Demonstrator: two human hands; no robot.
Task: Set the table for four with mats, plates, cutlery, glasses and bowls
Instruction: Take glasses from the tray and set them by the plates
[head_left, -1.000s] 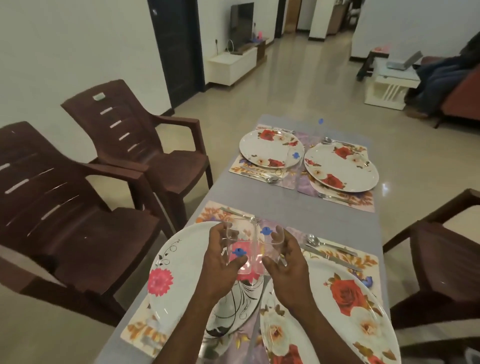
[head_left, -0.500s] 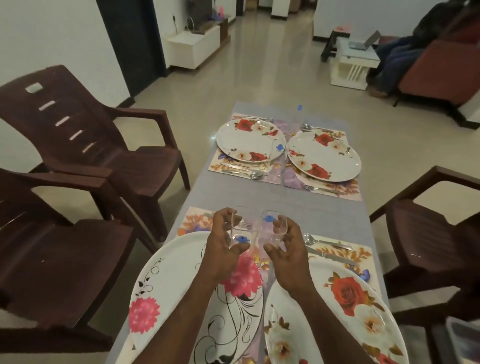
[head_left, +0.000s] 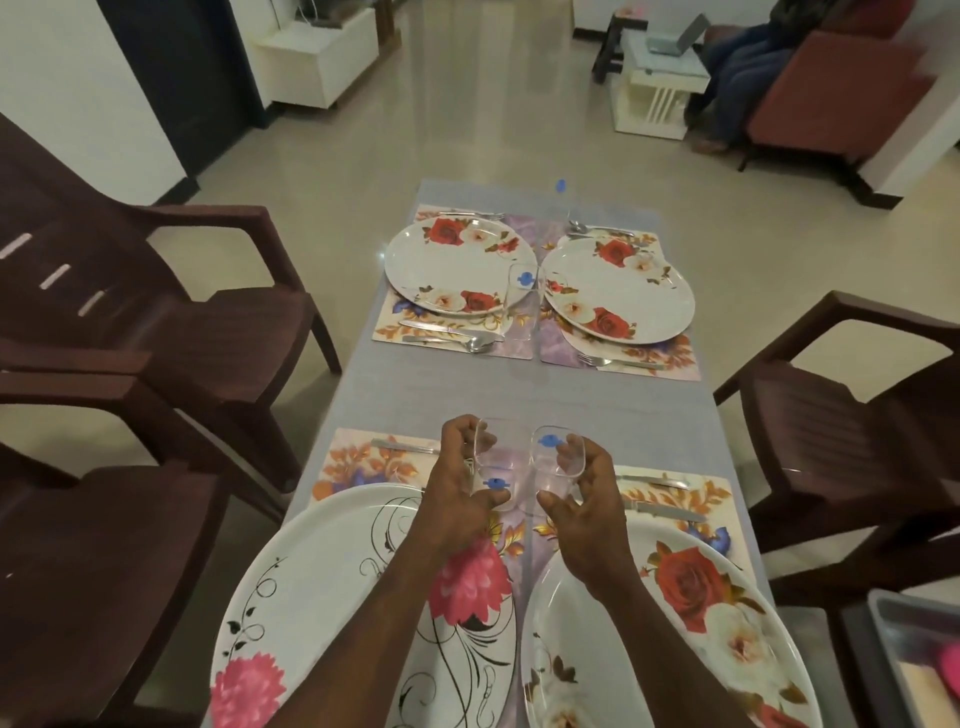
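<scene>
Glossy cream floor tiles run away from a long grey desk (head_left: 524, 395) flanked by dark brown plastic chairs (head_left: 171, 332). Four floral mats carry four plates: two rose-patterned ones at the far end, and, at the near end, a plate with a pink flower (head_left: 332, 613) on the left mat (head_left: 358, 462) and a rose plate (head_left: 727, 613) on the right mat (head_left: 691, 499). Cutlery lies along the mats' edges. One clear glass (head_left: 522, 301) already stands between the two far plates. Over the seam between the near mats the left hand (head_left: 457, 483) wraps its fingers and thumb round a clear tumbler (head_left: 493, 462), and the right hand (head_left: 587, 499) curls likewise round a second tumbler (head_left: 556, 462); each grip is closed firmly on its glass, the two glasses almost touching, mouths tilted slightly towards the far end. Whether their bases rest on the mats cannot be told. The coming move, as I judge it, turns on parting the pair: the left glass belongs outward to the left mat's far edge, the right glass to the right mat's far edge, each hand nearer its own side. Every glass bears a small blue sticker, too small to read. No bowls are visible yet.
</scene>
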